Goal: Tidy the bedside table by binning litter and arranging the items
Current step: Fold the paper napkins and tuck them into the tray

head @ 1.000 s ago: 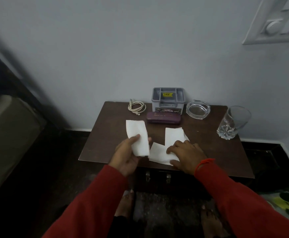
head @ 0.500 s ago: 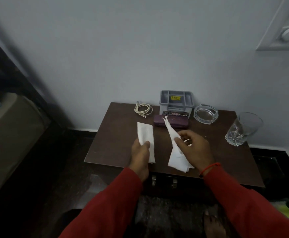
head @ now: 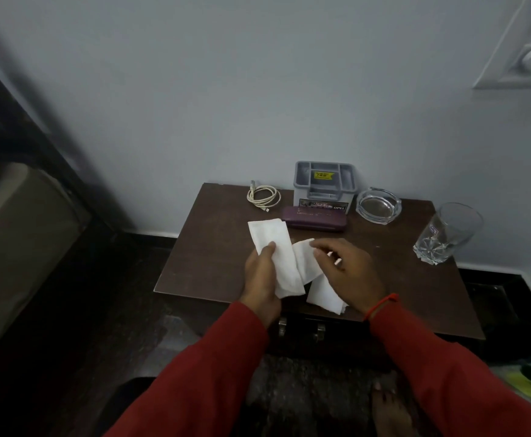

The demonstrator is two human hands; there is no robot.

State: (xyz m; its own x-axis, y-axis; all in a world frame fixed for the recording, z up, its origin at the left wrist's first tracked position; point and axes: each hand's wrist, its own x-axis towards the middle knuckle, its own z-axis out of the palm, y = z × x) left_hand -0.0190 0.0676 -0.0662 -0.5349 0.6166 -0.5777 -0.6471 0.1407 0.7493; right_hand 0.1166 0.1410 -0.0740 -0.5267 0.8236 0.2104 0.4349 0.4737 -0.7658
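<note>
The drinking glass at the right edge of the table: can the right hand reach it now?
Probably not yet: the path to the glass is free, but the right hand holds a tissue that must go first.

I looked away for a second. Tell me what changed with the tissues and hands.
The right hand lifted its tissue off the table and brought it against the tissue held by the left hand. Cable, purple case, organiser, ashtray and glass stayed put.
</note>
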